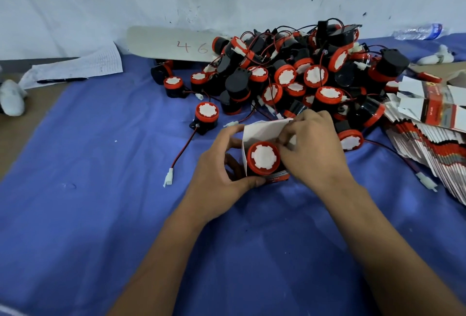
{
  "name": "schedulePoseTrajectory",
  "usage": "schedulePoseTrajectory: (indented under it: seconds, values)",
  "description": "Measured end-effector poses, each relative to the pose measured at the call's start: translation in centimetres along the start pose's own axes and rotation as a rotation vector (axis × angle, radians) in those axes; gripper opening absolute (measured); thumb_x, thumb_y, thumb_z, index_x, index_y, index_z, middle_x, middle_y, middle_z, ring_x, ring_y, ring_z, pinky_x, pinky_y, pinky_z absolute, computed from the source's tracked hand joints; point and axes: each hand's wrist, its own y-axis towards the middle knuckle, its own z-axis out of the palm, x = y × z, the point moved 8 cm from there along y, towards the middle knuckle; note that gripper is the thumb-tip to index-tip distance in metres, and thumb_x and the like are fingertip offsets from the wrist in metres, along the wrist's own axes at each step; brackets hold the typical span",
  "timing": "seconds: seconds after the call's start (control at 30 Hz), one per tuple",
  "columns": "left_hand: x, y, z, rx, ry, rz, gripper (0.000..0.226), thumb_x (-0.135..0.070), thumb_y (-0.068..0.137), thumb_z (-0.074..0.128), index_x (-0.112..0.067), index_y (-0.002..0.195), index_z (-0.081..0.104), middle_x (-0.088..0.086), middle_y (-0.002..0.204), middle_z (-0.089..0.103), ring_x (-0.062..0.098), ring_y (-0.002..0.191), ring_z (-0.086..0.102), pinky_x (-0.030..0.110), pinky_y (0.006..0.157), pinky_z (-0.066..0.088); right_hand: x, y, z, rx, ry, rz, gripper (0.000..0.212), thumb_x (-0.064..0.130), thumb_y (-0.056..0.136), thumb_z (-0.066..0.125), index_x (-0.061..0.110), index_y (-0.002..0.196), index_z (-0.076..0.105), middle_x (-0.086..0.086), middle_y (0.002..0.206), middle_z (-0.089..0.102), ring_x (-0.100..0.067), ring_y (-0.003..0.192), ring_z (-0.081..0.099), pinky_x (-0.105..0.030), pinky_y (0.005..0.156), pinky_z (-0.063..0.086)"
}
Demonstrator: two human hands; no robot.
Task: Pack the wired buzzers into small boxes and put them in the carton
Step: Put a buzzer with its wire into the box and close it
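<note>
On the blue cloth (106, 215), the left hand (216, 179) curls around the left side and near corner of a small open box (262, 134), while the right hand (312, 149) pinches the box's white flap at its right edge; a red-capped buzzer (263, 158) sits in the box's open mouth, face toward the camera. At 12 to 1 o'clock from the box lies the pile of wired buzzers (297, 71). A stack of flat box blanks (433, 144) fans out at 3 o'clock, and a lined paper sheet (83, 65) lies at 10 o'clock.
</note>
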Motion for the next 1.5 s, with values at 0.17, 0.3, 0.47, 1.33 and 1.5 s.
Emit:
schedulePoseTrajectory:
  seconds: [0.17, 0.3, 0.47, 1.33, 1.5]
  values:
    - [0.2, 0.0, 0.1, -0.019, -0.002, -0.029, 0.090, -0.030, 0.076, 0.093, -0.031, 0.148, 0.040, -0.019, 0.125, 0.065, 0.008, 0.088, 0.070, 0.020, 0.072, 0.053, 0.2, -0.3, -0.8, -0.002, 0.172, -0.015, 0.009, 0.025, 0.091, 0.072, 0.017, 0.091, 0.075, 0.006, 0.102, 0.054, -0.017, 0.104, 0.049, -0.015, 0.079, 0.032]
    - [0.1, 0.0, -0.1, -0.035, -0.027, -0.023, 0.074, -0.040, 0.077, 0.091, -0.028, 0.138, 0.051, -0.021, 0.123, 0.065, 0.006, 0.085, 0.068, 0.017, 0.068, 0.052, 1.7, -1.4, -0.7, 0.236, 0.386, -0.167, 0.031, 0.055, 0.090, 0.067, 0.034, 0.111, 0.074, 0.010, 0.109, 0.060, -0.009, 0.108, 0.048, -0.014, 0.090, 0.034]
    - [-0.1, -0.1, 0.2, -0.026, 0.033, -0.012, 0.053, -0.043, 0.078, 0.086, -0.039, 0.122, 0.057, -0.021, 0.112, 0.068, 0.015, 0.079, 0.069, 0.020, 0.066, 0.053, 1.3, -1.5, 0.4, 0.280, 0.186, -0.193, 0.030, 0.045, 0.087, 0.071, 0.036, 0.116, 0.075, 0.003, 0.117, 0.060, -0.020, 0.114, 0.046, -0.036, 0.099, 0.042]
    - [1.0, 0.0, -0.2, -0.082, 0.034, -0.140, 0.045, -0.036, 0.081, 0.086, -0.030, 0.117, 0.060, -0.027, 0.110, 0.067, 0.013, 0.075, 0.069, 0.026, 0.067, 0.058, 4.0, -3.0, -3.0, 0.691, 0.719, -0.241, 0.037, 0.049, 0.097, 0.058, 0.021, 0.109, 0.078, -0.007, 0.078, 0.071, -0.019, 0.063, 0.062, -0.029, 0.064, 0.052]
    - [0.3, 0.0, -0.2, -0.089, 0.023, -0.115, 0.048, -0.052, 0.075, 0.080, -0.033, 0.114, 0.060, -0.027, 0.107, 0.067, 0.009, 0.073, 0.069, 0.019, 0.065, 0.055, 3.4, -3.2, -1.9, 0.736, 0.691, -0.267, 0.033, 0.006, 0.102, 0.058, 0.029, 0.119, 0.074, -0.004, 0.091, 0.076, -0.015, 0.067, 0.063, -0.022, 0.066, 0.050]
